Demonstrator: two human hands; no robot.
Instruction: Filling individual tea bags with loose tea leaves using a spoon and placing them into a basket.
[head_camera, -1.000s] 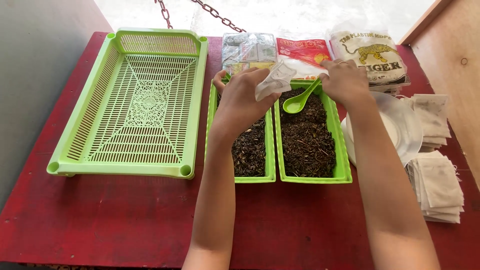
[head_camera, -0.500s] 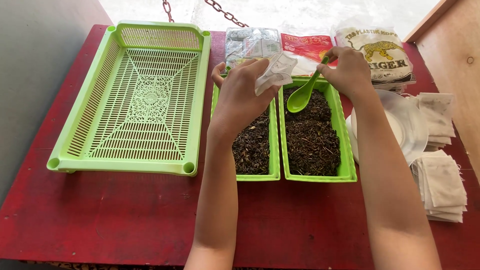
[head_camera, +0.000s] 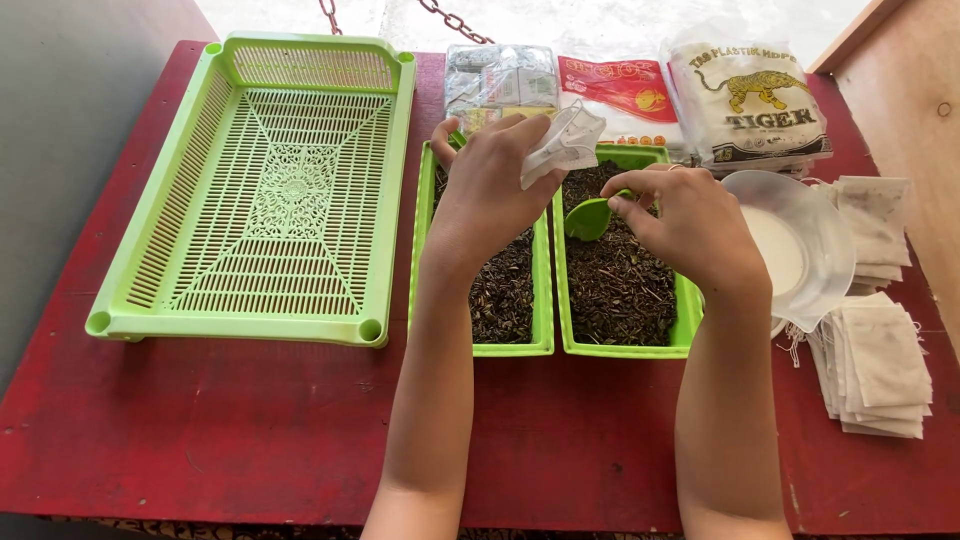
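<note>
left hand (head_camera: 487, 190) holding white pouch (head_camera: 562, 143), right hand (head_camera: 683, 225) dipping green scoop (head_camera: 590, 216) into tea tray (head_camera: 625, 345)

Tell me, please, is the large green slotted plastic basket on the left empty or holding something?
Empty: the large green slotted plastic basket shows only its bare lattice floor, with the red table visible through the slots.

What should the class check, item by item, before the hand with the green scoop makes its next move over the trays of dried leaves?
1. Left hand holds the small white filter bag: ok.
2. Bag mouth open: cannot tell.
3. Right hand has a grip on the green scoop: ok.
4. Scoop loaded with leaves: cannot tell.
5. Right-side tray holds dried leaves: ok.
6. Spare bags stacked at the right: ok.
</note>
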